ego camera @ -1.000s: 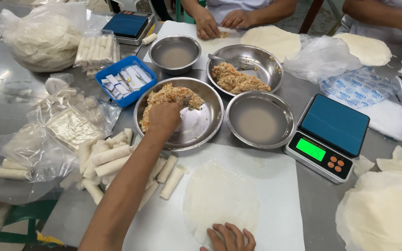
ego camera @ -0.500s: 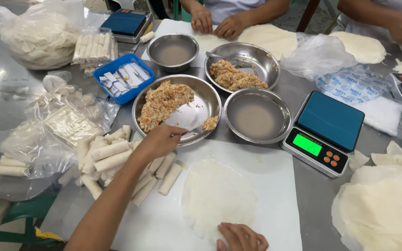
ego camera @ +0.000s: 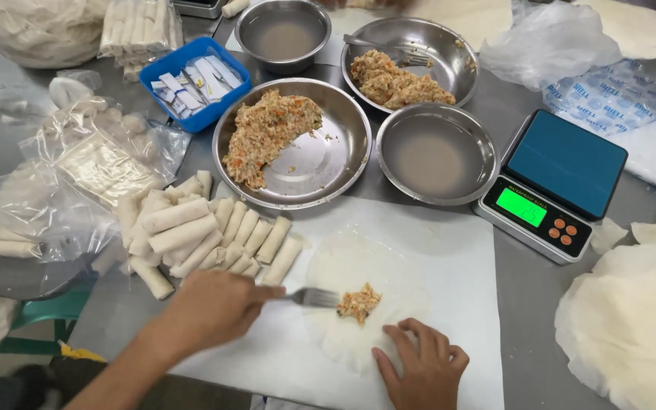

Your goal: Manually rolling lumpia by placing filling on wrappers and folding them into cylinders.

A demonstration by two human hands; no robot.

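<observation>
While the left hand (ego camera: pixel 210 307) grips a fork (ego camera: pixel 313 297) whose tines touch a small heap of filling (ego camera: pixel 358 302), the right hand (ego camera: pixel 423 368) lies open, fingers spread flat on the near edge of the round wrapper (ego camera: pixel 366 273). The wrapper rests on a white sheet (ego camera: pixel 449 243) on the worktop (ego camera: pixel 529 296), just beside a pile of finished rolls (ego camera: pixel 206 235) and below a steel bowl of filling (ego camera: pixel 328 152).
</observation>
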